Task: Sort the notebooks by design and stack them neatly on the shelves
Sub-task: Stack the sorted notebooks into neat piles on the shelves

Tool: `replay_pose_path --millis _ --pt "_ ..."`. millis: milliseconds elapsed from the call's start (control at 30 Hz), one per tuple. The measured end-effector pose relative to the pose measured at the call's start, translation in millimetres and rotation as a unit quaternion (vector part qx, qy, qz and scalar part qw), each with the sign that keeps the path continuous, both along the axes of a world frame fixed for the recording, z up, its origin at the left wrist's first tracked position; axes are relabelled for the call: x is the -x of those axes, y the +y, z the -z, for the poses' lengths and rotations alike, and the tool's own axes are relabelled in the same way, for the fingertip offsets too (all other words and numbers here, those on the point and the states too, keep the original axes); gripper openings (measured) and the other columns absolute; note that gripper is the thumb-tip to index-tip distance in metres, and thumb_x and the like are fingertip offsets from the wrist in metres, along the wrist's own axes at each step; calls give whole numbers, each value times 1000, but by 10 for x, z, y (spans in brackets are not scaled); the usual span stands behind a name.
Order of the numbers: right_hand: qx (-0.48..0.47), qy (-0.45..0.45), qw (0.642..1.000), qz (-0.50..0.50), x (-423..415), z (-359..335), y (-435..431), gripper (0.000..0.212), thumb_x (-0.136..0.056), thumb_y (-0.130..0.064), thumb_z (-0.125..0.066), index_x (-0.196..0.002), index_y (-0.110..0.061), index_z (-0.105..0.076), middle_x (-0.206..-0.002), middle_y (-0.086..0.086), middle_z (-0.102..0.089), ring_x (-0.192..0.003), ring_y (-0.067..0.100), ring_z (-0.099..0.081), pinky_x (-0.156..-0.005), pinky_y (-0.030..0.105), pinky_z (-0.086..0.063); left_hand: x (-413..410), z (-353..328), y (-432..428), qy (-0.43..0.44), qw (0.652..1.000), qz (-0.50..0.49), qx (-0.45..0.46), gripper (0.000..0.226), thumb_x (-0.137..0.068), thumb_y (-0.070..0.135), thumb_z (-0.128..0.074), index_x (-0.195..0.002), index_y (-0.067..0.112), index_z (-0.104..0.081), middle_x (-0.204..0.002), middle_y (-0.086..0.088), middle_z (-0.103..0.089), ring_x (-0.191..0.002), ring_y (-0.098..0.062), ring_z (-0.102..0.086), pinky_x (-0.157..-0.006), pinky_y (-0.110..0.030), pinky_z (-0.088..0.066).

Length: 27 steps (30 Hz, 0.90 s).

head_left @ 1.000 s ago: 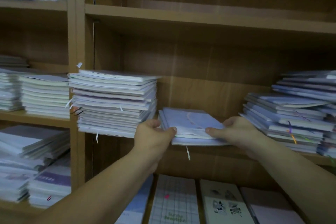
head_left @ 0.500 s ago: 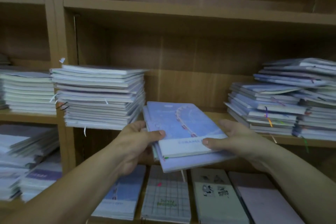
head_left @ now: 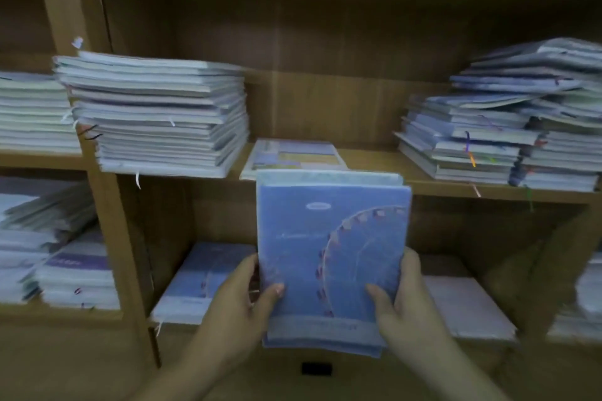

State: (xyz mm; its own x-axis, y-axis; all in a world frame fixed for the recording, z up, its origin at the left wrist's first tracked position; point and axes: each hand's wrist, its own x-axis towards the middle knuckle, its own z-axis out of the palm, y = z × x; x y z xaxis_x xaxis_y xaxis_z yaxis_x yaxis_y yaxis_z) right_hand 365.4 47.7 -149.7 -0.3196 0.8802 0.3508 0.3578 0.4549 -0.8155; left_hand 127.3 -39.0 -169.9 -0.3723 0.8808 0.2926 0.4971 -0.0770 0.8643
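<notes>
Left hand (head_left: pixel 247 296) and right hand (head_left: pixel 407 299) squeeze the sides of the blue notebooks (head_left: pixel 332 254) (a few, stood upright) in front of the shelf (head_left: pixel 368 156). The back ones could slide out and drop if the squeeze gets weak.

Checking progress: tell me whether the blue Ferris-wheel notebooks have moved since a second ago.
Yes. The blue notebooks have come off the middle shelf, outward and down; the left hand and right hand now hold them before the lower compartment.
</notes>
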Motion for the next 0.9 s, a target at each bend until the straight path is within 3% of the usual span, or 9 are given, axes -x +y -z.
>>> replay_pose_path --millis 67,133,200,233,300,400,533,700,900 --pt "17 -9 1000 0 126 137 2 47 -100 -15 -57 -126 -42 -29 -116 -28 -49 -97 -19 -52 -75 13 -48 33 148 61 12 1000 -26 -4 35 -97 41 -62 -130 46 -51 -123 29 -60 -104 16 -57 -87 -19 -54" --pt "18 -20 1000 -4 259 224 91 47 -102 -15 -53 -119 -50 -27 -114 -28 -49 -95 -12 -56 -79 25 -54 102 239 166 21 999 -36 -10 36 -100 34 -60 -131 48 -47 -123 31 -59 -103 17 -57 -93 -29 -56" --pt "24 -21 999 -4 380 300 249 43 -103 -14 -50 -120 -47 -27 -113 -28 -49 -93 -5 -60 -82 38 -58 207 281 293 44 998 -41 -19 43 -102 33 -56 -139 48 -42 -125 32 -57 -108 11 -57 -93 -27 -54" --pt "26 -23 999 -3 433 333 328 41 -104 -15 -49 -125 -42 -27 -112 -29 -49 -90 -2 -60 -81 38 -58 254 313 364 52 998 -38 -24 50 -103 33 -54 -147 47 -36 -129 32 -55 -112 8 -56 -93 -25 -53" --pt "27 -34 999 -4 523 416 493 45 -104 -16 -49 -133 -38 -23 -109 -32 -46 -85 -3 -57 -74 24 -54 314 390 498 55 997 -43 -27 56 -104 32 -52 -153 45 -29 -134 29 -52 -116 4 -53 -95 -24 -50" --pt "44 -37 998 -4 661 550 736 40 -104 -14 -50 -127 -38 -27 -109 -33 -45 -89 -3 -55 -68 10 -44 352 527 690 58 995 -76 -31 47 -104 30 -51 -148 41 -36 -133 22 -55 -118 -4 -54 -96 -24 -47" --pt "39 -34 999 5 800 728 1003 45 -105 -17 -48 -133 -44 -25 -114 -37 -44 -94 -5 -56 -80 20 -47 400 703 895 73 991 -115 -20 42 -104 33 -49 -145 38 -40 -125 23 -53 -111 -2 -51 -91 -22 -44" --pt "25 -56 998 13 851 917 1175 51 -105 -23 -48 -141 -46 -19 -107 -34 -48 -82 10 -61 -78 48 -59 481 849 1041 87 991 -98 -7 43 -106 35 -45 -147 41 -35 -129 24 -52 -109 1 -51 -93 -25 -48" --pt "74 -62 995 6 903 1117 1208 49 -104 -19 -49 -140 -34 -19 -120 -13 -50 -87 2 -57 -82 36 -53 533 1045 1051 82 990 -86 82 46 -108 35 -39 -151 40 -25 -127 23 -48 -101 1 -48 -90 -16 -39"
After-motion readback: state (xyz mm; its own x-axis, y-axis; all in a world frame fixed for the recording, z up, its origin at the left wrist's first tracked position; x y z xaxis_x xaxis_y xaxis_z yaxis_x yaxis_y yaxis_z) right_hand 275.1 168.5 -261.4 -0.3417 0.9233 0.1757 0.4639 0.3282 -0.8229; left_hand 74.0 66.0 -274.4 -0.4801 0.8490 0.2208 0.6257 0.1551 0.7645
